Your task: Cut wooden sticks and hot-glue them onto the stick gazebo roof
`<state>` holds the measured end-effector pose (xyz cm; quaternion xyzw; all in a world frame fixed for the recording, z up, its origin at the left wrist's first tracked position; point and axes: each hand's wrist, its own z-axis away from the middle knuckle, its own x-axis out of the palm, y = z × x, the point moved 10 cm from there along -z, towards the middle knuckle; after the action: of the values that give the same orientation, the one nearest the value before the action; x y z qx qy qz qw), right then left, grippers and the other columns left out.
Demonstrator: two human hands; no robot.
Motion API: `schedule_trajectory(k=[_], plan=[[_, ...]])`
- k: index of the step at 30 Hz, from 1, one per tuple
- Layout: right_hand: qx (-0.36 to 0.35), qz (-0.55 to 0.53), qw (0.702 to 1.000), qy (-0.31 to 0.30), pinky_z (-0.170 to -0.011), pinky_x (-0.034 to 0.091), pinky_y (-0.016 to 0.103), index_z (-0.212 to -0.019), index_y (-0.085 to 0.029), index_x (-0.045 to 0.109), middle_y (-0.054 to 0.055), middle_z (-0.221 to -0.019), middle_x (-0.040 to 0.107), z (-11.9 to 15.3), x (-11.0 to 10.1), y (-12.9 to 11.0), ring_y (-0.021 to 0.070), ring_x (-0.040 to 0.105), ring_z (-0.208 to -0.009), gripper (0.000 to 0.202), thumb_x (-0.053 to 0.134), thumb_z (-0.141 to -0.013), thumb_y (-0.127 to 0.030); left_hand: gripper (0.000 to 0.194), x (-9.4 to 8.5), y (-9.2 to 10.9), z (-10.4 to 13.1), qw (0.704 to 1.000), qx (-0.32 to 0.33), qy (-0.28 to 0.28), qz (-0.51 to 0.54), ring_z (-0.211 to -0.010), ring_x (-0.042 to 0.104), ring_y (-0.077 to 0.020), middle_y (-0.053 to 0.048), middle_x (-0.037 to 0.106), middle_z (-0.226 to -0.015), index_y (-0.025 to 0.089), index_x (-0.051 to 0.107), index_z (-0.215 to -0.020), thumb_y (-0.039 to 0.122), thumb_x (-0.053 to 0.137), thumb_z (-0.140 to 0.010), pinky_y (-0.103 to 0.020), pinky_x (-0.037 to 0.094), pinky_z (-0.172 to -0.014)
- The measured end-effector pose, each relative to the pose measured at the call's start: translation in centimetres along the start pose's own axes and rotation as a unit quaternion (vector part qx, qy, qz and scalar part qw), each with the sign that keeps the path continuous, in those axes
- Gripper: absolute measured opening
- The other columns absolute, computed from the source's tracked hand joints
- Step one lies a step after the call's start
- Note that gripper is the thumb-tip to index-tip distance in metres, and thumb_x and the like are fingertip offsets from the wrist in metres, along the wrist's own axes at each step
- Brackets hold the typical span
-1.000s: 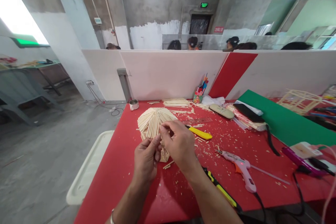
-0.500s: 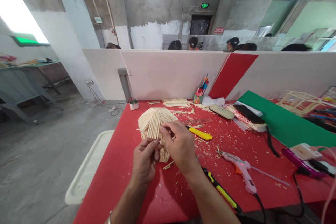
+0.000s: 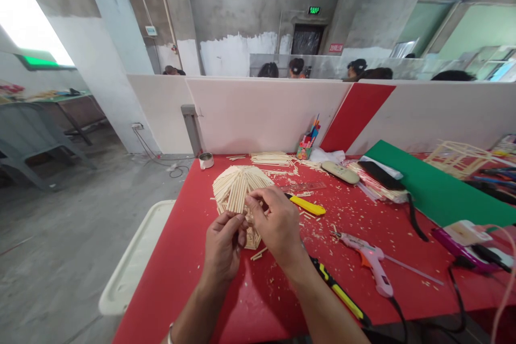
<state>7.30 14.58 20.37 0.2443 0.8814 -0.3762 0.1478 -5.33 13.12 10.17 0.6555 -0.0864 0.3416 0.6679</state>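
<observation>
A small model house built of thin pale wooden sticks, with a many-sided sloping roof, stands on the red table. My left hand is closed in a pinch at the roof's lower edge, its fingertips at the end of a wooden stick. Just above and to the right, my right hand pinches at the same stick along the roof panel. Both hands hide the front of the model, and the exact grip is partly covered by the fingers.
A pink glue gun lies to the right, with a yellow-handled cutter and a black-yellow tool nearer. Loose sticks, a pen cup and a round tin line the back. Scraps litter the red table.
Almost nothing differs. Both hands keep their place at the roof edge; the view has shifted only very slightly.
</observation>
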Motion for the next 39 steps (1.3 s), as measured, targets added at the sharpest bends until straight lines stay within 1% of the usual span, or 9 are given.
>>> schedule_trajectory(k=[13, 18, 21, 24, 27, 30, 35, 39], plan=[[0.008, 0.008, 1.0, -0.013, -0.067, 0.041, 0.024, -0.083, -0.02, 0.063, 0.001, -0.079, 0.064, -0.1, 0.2, 0.0, 0.0136, 0.056, -0.073, 0.014, 0.053, -0.089, -0.029, 0.017, 0.1, -0.1, 0.0, 1.0, -0.001, -0.009, 0.009, -0.032, 0.04, -0.0025, 0.002, 0.06, -0.05, 0.013, 0.06, -0.06, 0.022, 0.075, -0.061, -0.015, 0.026, -0.035], [0.006, 0.011, 1.0, -0.014, -0.067, 0.04, 0.023, -0.082, -0.02, 0.063, 0.001, -0.079, 0.064, -0.1, 0.3, 0.1, 0.0132, 0.056, -0.073, 0.014, 0.053, -0.089, -0.029, 0.015, 0.2, 0.2, 0.1, 1.0, 0.004, -0.019, 0.006, -0.033, 0.041, -0.0026, 0.002, 0.06, -0.051, 0.013, 0.061, -0.06, 0.021, 0.073, -0.062, -0.015, 0.027, -0.036], [0.006, 0.016, 1.0, -0.013, -0.067, 0.04, 0.023, -0.082, -0.02, 0.063, 0.001, -0.079, 0.064, 0.0, 0.3, 0.2, 0.0131, 0.056, -0.073, 0.015, 0.053, -0.088, -0.029, 0.015, 0.3, 0.4, 0.2, 1.0, 0.009, -0.028, -0.003, -0.034, 0.042, -0.0034, 0.001, 0.06, -0.052, 0.012, 0.064, -0.065, 0.025, 0.071, -0.066, -0.016, 0.029, -0.037], [0.004, 0.018, 1.0, -0.011, -0.068, 0.041, 0.023, -0.082, -0.02, 0.064, 0.002, -0.079, 0.065, 0.0, 0.3, 0.2, 0.0133, 0.057, -0.073, 0.016, 0.052, -0.089, -0.03, 0.019, 0.3, 0.8, 0.2, 0.999, 0.033, -0.022, -0.022, -0.035, 0.042, -0.0041, 0.001, 0.06, -0.054, 0.011, 0.066, -0.07, 0.03, 0.07, -0.069, -0.016, 0.028, -0.035], [0.001, 0.019, 1.0, -0.011, -0.068, 0.041, 0.024, -0.082, -0.02, 0.064, 0.002, -0.08, 0.065, 0.0, 0.3, 0.0, 0.0133, 0.057, -0.074, 0.016, 0.052, -0.089, -0.029, 0.021, 0.1, 0.9, 0.2, 0.998, 0.051, -0.013, -0.039, -0.035, 0.041, -0.0038, 0.001, 0.06, -0.053, 0.013, 0.063, -0.064, 0.031, 0.073, -0.067, -0.016, 0.026, -0.034], [0.001, 0.022, 1.0, -0.012, -0.068, 0.04, 0.024, -0.082, -0.02, 0.064, 0.001, -0.079, 0.065, -0.1, 0.3, -0.1, 0.0133, 0.057, -0.073, 0.016, 0.052, -0.089, -0.029, 0.025, 0.0, 0.8, 0.1, 0.998, 0.052, -0.007, -0.04, -0.034, 0.04, -0.0034, 0.002, 0.06, -0.051, 0.013, 0.059, -0.059, 0.032, 0.075, -0.065, -0.016, 0.026, -0.034], [-0.005, 0.021, 1.0, -0.01, -0.069, 0.041, 0.023, -0.083, -0.021, 0.064, 0.001, -0.079, 0.065, 0.0, 0.3, -0.2, 0.0131, 0.057, -0.073, 0.016, 0.051, -0.089, -0.029, 0.027, 0.0, 0.9, 0.1, 0.998, 0.052, -0.004, -0.04, -0.034, 0.041, -0.0031, 0.002, 0.06, -0.051, 0.013, 0.06, -0.06, 0.033, 0.076, -0.063, -0.015, 0.026, -0.034], [-0.012, 0.023, 1.0, -0.003, -0.071, 0.042, 0.023, -0.089, -0.021, 0.064, 0.002, -0.082, 0.065, 0.0, 0.3, -0.2, 0.0135, 0.058, -0.076, 0.015, 0.051, -0.089, -0.029, 0.026, -0.1, 0.8, 0.2, 0.998, 0.045, -0.003, -0.037, -0.034, 0.041, -0.0029, 0.002, 0.06, -0.052, 0.013, 0.059, -0.06, 0.033, 0.077, -0.063, -0.015, 0.026, -0.034]])
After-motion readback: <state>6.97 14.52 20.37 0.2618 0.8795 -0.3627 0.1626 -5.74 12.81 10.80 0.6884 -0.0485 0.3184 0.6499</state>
